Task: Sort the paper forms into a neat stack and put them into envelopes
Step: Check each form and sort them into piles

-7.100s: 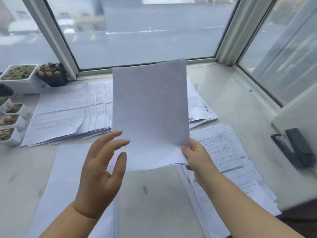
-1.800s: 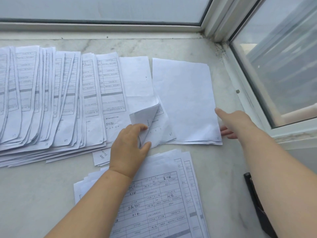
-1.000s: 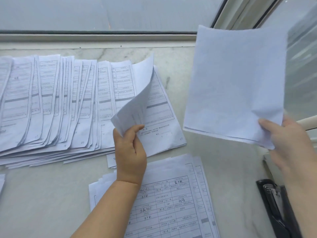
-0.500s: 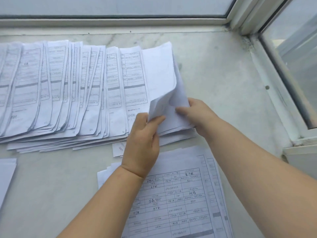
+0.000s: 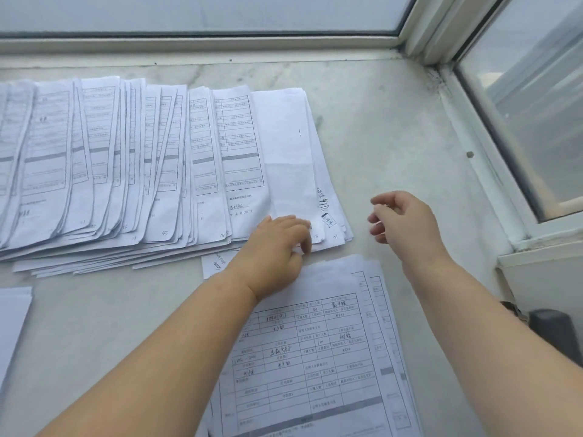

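Item: fanned row of white printed paper forms point(image 5: 132, 165) on pale marble sill point(image 5: 378, 127).
Left hand point(image 5: 277, 247) presses relaxed fingers on their near-right corner; right hand point(image 5: 407, 222) hovers loosely curled, empty, just right; handwriting illegible.

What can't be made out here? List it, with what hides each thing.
Head view only:
- Fanned forms: left part cut off by the frame edge; print too small to read.
- Near stack: bottom cut off; right forearm covers its right side.
- Small slip: mostly under the left hand and the forms.
- Dark object: cut by the right edge, partly behind the arm; identity unclear.
- Envelopes: none identifiable.
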### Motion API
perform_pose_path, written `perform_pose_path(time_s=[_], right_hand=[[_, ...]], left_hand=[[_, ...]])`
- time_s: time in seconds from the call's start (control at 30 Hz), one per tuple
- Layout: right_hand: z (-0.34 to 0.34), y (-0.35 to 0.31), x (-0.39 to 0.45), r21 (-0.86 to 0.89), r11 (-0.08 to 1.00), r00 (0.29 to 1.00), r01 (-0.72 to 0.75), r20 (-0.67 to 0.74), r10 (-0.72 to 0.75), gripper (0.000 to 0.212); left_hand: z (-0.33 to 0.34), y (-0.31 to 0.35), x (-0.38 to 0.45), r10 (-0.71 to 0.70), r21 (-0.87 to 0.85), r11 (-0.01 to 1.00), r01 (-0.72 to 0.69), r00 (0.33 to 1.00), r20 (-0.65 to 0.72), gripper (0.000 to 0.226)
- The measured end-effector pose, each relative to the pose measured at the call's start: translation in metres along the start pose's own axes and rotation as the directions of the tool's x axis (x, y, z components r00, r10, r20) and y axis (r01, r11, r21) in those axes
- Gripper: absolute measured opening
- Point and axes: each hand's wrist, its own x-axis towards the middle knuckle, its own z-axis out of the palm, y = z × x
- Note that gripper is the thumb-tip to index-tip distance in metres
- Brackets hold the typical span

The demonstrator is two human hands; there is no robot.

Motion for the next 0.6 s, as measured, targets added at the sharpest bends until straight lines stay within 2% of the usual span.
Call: perform_pose_path(time_s=[0.03,0.1,0.23,0.3,0.47,0.6], right_hand=[[-0.002,0.004,-0.013,0.018,1.000,1.000,0.009,-0.005,-0.009,0.021],[-0.001,0.010,-0.044,0.041,0.999,0.999,0.029,0.013,-0.030,0.020],[0.016,0.019,-0.114,0.031,0.999,0.991,0.044,0.128,-0.048,0.021],[0.029,0.022,-0.149,-0.005,0.999,0.973,0.051,0.227,-0.048,0.021],[0.071,0.032,-0.222,-0.018,1.000,0.910,0.017,0.415,-0.008,0.022],[0.111,0.038,-0.270,0.003,1.000,0.839,0.009,0.544,-0.009,0.018]], left_hand=[[-0.002,0.001,0.000,0.002,0.022,1.000,-0.002,1.000,0.014,0.035],[-0.008,0.005,-0.008,0.029,0.029,0.999,-0.028,0.999,-0.041,0.043],[-0.019,0.010,-0.060,0.136,-0.006,0.990,-0.140,0.966,-0.219,0.033],[-0.021,0.001,-0.103,0.139,0.001,0.989,-0.145,0.945,-0.297,0.029],[-0.020,-0.039,-0.238,-0.021,-0.010,1.000,0.018,0.908,-0.418,0.030],[-0.026,-0.068,-0.335,-0.197,-0.015,0.976,0.217,0.855,-0.479,0.027]])
